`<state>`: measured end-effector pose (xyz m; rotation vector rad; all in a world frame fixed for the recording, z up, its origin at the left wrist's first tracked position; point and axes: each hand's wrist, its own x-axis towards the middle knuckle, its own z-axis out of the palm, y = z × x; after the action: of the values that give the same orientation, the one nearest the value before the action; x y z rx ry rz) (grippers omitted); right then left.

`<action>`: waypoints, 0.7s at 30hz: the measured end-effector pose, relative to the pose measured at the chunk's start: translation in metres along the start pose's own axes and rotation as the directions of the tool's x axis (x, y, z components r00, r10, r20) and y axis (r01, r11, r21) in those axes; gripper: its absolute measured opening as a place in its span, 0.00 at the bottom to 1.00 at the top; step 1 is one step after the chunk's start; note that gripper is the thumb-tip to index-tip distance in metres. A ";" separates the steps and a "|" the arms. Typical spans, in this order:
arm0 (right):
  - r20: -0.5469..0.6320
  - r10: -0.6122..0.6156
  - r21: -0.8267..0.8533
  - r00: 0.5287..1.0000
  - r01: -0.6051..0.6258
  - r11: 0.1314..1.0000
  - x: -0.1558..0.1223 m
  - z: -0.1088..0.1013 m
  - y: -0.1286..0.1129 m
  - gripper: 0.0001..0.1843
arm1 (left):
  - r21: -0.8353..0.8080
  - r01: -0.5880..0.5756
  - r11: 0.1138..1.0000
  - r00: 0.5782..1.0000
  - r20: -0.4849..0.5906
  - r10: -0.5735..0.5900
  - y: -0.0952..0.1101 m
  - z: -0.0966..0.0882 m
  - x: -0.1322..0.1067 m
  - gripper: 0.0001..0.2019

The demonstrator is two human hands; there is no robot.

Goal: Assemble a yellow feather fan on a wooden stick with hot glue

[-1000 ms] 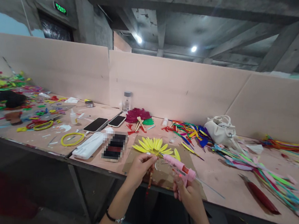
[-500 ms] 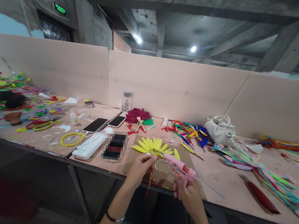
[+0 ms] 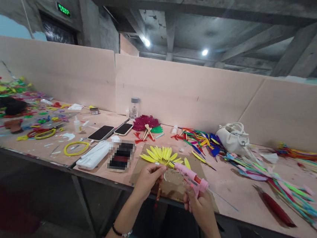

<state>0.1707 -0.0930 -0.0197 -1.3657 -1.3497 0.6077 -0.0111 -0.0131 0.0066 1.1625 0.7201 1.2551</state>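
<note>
Concrete beams hang over your cluttered table [image 3: 237, 196]. Your left hand [image 3: 147, 178] pinches what looks like the stick under the yellow fan [image 3: 163, 155] on the cardboard [image 3: 174, 186]; your right hand [image 3: 199, 205] grips the glue gun [image 3: 190, 175], its nozzle at the fan's base.

Your right hand [image 3: 199, 207] buries the glue gun [image 3: 190, 176] handle in its grip. At nine o'clock from the yellow feather fan [image 3: 163, 154], a pixelated patch [image 3: 121, 156] masks something on the worktop [image 3: 238, 194]. At three o'clock, the edge of view cuts the coloured feathers [image 3: 286, 185].
</note>
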 end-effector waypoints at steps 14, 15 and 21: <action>-0.010 -0.019 -0.005 1.000 0.019 1.000 -0.001 0.000 -0.013 0.33 | 0.016 -0.017 1.000 1.000 0.012 0.017 -0.004 -0.002 0.000 0.21; -0.017 -0.018 0.001 1.000 0.018 1.000 -0.001 0.000 -0.013 0.33 | 0.008 -0.006 1.000 1.000 0.016 0.006 -0.004 -0.002 0.000 0.21; 0.019 -0.014 0.027 1.000 0.013 1.000 0.001 -0.001 0.001 0.34 | -0.012 0.017 1.000 1.000 0.011 -0.017 -0.001 -0.001 0.000 0.22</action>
<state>0.1726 -0.0923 -0.0204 -1.3315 -1.3607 0.6295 -0.0117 -0.0127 0.0051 1.1503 0.7127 1.2363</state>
